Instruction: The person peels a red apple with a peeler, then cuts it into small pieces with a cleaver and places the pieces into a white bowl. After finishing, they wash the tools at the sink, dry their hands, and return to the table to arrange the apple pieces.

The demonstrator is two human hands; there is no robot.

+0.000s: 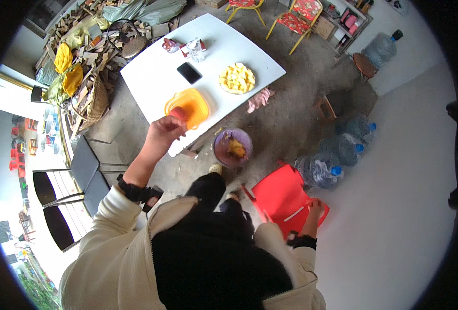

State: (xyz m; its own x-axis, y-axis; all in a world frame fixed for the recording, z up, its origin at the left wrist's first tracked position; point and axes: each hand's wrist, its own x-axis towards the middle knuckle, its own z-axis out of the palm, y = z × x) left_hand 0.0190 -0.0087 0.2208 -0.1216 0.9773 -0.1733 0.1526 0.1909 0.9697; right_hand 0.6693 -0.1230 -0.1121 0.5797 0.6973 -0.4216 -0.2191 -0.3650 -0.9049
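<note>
My left hand (169,130) reaches over the near rim of an orange plastic basket (200,104) on the white table (155,89). Its fingers are bent, and a round red thing (177,113), possibly a fruit, shows right beside them; whether they hold it is not clear. Further along the table stands a plate of pale yellow cut pieces (236,78). A dark smartphone (189,73) lies behind the basket. Down at the right, my right hand (317,209) grips the edge of a red plastic chair (279,193). Both wrists wear black straps.
Below the table edge, a purple bucket (232,147) with peelings stands on the floor. A clear glass (196,49) is at the table's back. Large water bottles (318,168) stand by the right wall. Black chairs (85,166), a wicker basket (93,100) and a wood pile are at left.
</note>
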